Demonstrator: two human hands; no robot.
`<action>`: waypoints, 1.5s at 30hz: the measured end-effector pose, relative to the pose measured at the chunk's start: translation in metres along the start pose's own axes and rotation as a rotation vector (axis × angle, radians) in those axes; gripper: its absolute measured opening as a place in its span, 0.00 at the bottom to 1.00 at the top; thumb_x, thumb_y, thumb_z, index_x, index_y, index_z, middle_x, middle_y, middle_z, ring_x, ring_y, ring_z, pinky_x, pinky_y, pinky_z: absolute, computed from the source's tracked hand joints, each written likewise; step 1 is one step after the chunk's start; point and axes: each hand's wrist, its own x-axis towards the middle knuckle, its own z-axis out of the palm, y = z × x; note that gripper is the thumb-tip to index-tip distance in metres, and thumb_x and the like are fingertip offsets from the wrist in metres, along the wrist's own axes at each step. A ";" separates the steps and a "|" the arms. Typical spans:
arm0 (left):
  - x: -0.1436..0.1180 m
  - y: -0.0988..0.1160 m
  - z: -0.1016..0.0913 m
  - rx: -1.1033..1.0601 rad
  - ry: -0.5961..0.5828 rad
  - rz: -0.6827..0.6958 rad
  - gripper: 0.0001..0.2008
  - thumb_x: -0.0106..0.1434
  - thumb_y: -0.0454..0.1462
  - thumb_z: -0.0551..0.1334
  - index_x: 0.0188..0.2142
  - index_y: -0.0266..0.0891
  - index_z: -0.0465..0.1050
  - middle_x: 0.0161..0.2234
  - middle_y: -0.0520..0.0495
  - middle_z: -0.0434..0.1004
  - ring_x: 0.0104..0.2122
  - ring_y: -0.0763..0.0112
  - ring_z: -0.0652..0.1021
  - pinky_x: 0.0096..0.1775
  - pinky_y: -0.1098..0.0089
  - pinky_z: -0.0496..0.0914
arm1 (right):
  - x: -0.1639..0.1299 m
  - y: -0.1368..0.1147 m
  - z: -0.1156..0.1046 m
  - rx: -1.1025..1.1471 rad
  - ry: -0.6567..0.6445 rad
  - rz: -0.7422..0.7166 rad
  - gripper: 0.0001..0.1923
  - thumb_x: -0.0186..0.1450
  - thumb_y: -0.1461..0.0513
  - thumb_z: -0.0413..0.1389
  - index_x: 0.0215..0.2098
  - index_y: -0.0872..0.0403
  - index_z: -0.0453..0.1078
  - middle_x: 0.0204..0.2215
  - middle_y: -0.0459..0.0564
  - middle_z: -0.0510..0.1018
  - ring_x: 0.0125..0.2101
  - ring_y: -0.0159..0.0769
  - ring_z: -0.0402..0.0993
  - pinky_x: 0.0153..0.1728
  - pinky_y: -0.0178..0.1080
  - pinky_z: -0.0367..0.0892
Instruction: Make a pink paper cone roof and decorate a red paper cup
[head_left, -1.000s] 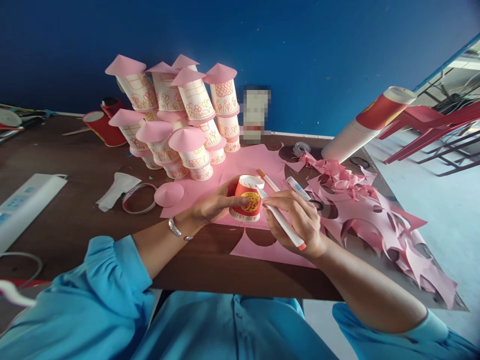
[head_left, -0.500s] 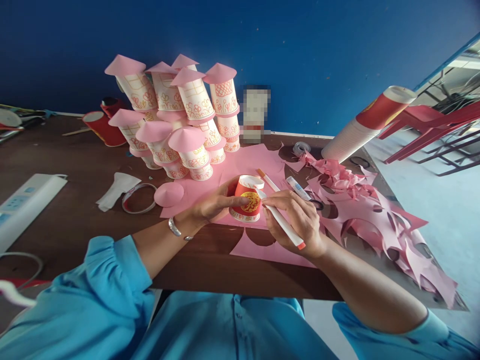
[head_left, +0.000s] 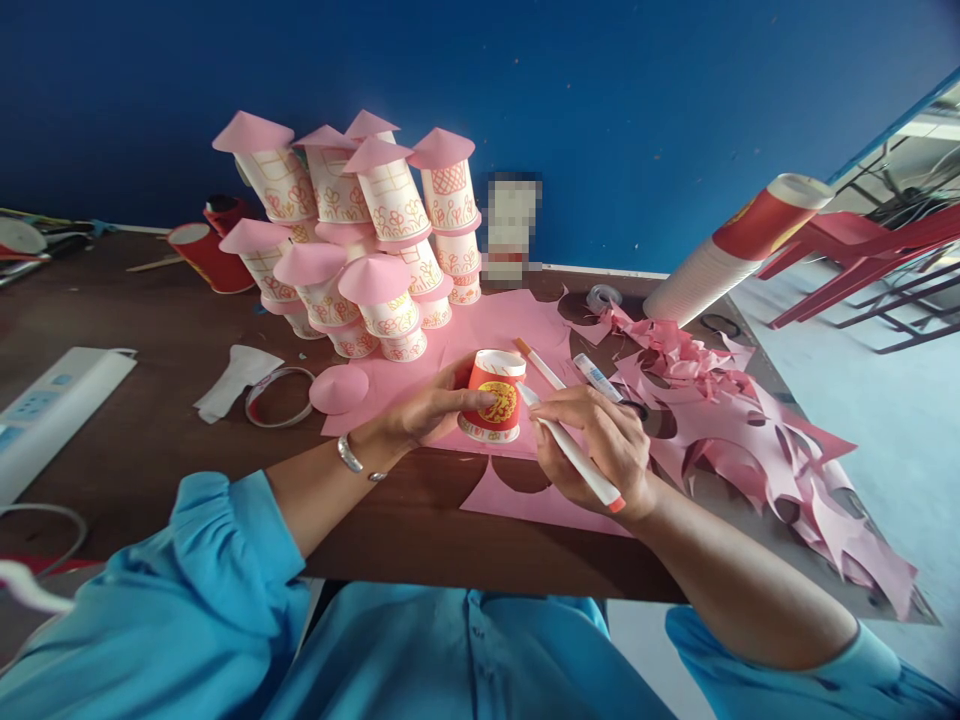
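**Paper cup upright, marker at its side**

Paper cup (head_left: 494, 396), red with a gold emblem, stands mouth-up on the pink paper sheet (head_left: 517, 330) near the bench (head_left: 150, 440) front edge. My left hand (head_left: 435, 405) curls around its left wall, thumb across the front. My right hand (head_left: 600, 440) is closed on a white marker (head_left: 574, 452), tip close against the cup's right side; I cannot tell if it touches. I judge the cup light and thin-walled, easily crushed, so hold it gently low on the wall. Its long axis runs vertical; the marker slants from the cup down toward me. A stack of pink-roofed cups (head_left: 360, 230) stands behind.
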 end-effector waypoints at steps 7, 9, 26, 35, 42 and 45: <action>0.002 -0.003 0.000 -0.065 -0.020 -0.011 0.25 0.64 0.41 0.77 0.60 0.45 0.82 0.52 0.46 0.86 0.53 0.57 0.82 0.57 0.59 0.74 | -0.002 0.003 0.003 0.022 -0.008 0.027 0.16 0.70 0.71 0.60 0.53 0.50 0.73 0.37 0.49 0.87 0.34 0.38 0.87 0.36 0.38 0.81; 0.002 -0.005 -0.001 -0.068 -0.020 -0.020 0.26 0.64 0.41 0.77 0.60 0.45 0.81 0.53 0.45 0.85 0.54 0.57 0.82 0.58 0.59 0.74 | -0.002 0.003 0.003 0.031 -0.022 0.030 0.16 0.71 0.71 0.60 0.54 0.50 0.73 0.38 0.49 0.88 0.35 0.38 0.87 0.36 0.38 0.81; 0.001 0.000 0.001 -0.092 0.005 -0.029 0.25 0.61 0.40 0.77 0.57 0.42 0.82 0.47 0.45 0.86 0.47 0.60 0.82 0.52 0.61 0.76 | -0.002 0.000 0.002 0.007 -0.019 0.037 0.13 0.70 0.70 0.59 0.50 0.50 0.72 0.35 0.47 0.86 0.32 0.36 0.86 0.33 0.37 0.80; 0.004 0.002 0.002 -0.116 -0.030 0.007 0.31 0.65 0.40 0.73 0.67 0.45 0.77 0.48 0.46 0.87 0.47 0.60 0.84 0.53 0.61 0.77 | -0.003 -0.001 0.005 0.044 -0.009 0.025 0.17 0.72 0.71 0.60 0.57 0.52 0.72 0.40 0.53 0.86 0.39 0.41 0.89 0.40 0.40 0.82; 0.003 -0.004 -0.001 -0.083 -0.063 0.012 0.34 0.68 0.44 0.69 0.73 0.46 0.71 0.60 0.41 0.84 0.63 0.48 0.80 0.63 0.53 0.73 | -0.006 -0.004 0.007 0.057 -0.059 0.002 0.18 0.71 0.71 0.60 0.57 0.53 0.71 0.40 0.52 0.86 0.40 0.40 0.89 0.35 0.38 0.81; -0.001 -0.003 -0.001 0.075 0.002 -0.025 0.34 0.68 0.45 0.73 0.71 0.49 0.73 0.63 0.42 0.82 0.70 0.45 0.73 0.68 0.51 0.68 | -0.005 -0.004 0.008 0.066 -0.045 -0.015 0.17 0.72 0.71 0.59 0.57 0.52 0.72 0.40 0.52 0.86 0.38 0.38 0.88 0.33 0.38 0.81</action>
